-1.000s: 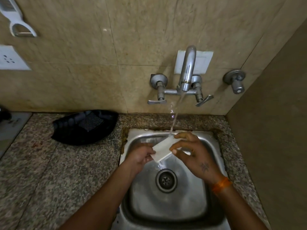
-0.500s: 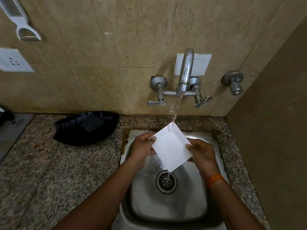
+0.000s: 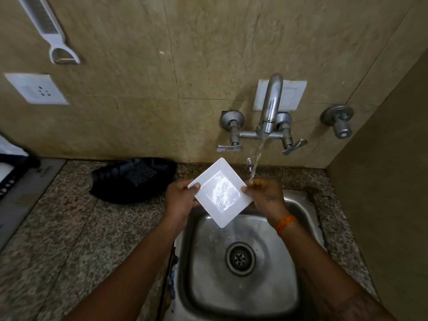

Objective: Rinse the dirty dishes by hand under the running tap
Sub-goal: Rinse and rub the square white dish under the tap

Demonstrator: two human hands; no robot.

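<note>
Landmark: sink (image 3: 243, 295), steel, set in the granite bench (image 3: 69, 239). Far left of the sink, up on the wall: white peeler (image 3: 49, 31) hanging, white socket (image 3: 37, 89) below it. Left of the sink on the bench: black pouch (image 3: 133, 179) against the wall. Left hand (image 3: 179, 200), at the sink's back-left rim: grip pinches the plate's left corner, thumb on top. Plate (image 3: 220, 192): white, square, held corner-up like a diamond above the sink's back edge, face to camera, wet sheen in its well. Right hand (image 3: 266, 195): grip pinches the plate's right corner. Tap (image 3: 269, 112) on the wall behind the sink is running; the stream falls just right of the plate and lands on the right hand's fingers. Separate valve (image 3: 339, 121) on the wall, back-right of the sink.
</note>
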